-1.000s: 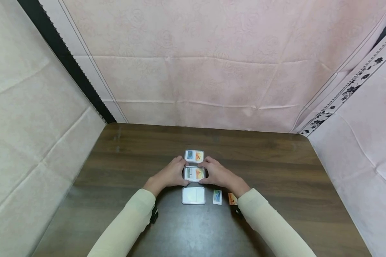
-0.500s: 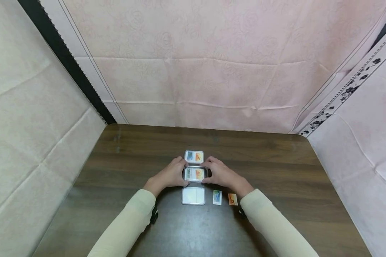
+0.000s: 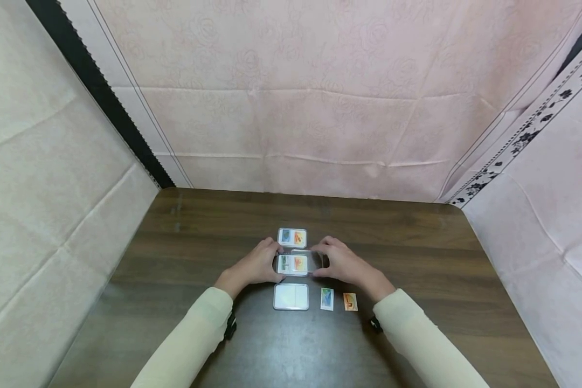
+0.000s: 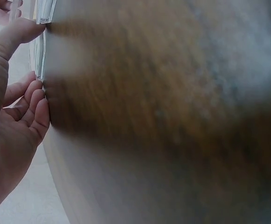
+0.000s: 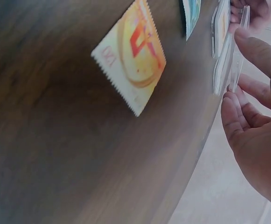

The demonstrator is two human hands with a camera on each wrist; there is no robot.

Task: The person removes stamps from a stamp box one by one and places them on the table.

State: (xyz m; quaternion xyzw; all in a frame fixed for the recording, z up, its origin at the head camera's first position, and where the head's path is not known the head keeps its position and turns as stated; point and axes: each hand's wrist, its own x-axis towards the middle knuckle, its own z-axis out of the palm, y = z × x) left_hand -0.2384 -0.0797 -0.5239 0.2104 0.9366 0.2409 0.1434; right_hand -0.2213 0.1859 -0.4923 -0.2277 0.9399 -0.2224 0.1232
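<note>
Two postage stamps lie inside the middle clear plastic case [image 3: 292, 264] in the head view. My left hand [image 3: 258, 263] holds this case at its left end, thumb at the near edge and fingers at the far edge. Between the thumb and fingers of my right hand [image 3: 344, 264] is its clear lid [image 5: 238, 53], raised and tilted over the case in the right wrist view. From above, the lid sticks out past the case's right side. In the left wrist view, my left thumb and fingertips [image 4: 41, 112] are at the case edges.
Beyond the middle case lies another clear case [image 3: 292, 237] with two stamps. Nearer is a case [image 3: 291, 297] with a plain white inside. Right of it, a blue-green stamp [image 3: 327, 299] and an orange stamp [image 3: 350, 302] lie loose on the wooden table [image 3: 417, 258].
My right hand has moved to the right, drawing the clear lid partly off the middle case. The orange stamp has come fully into sight beside my sleeve. My left hand has stayed nearly still.
</note>
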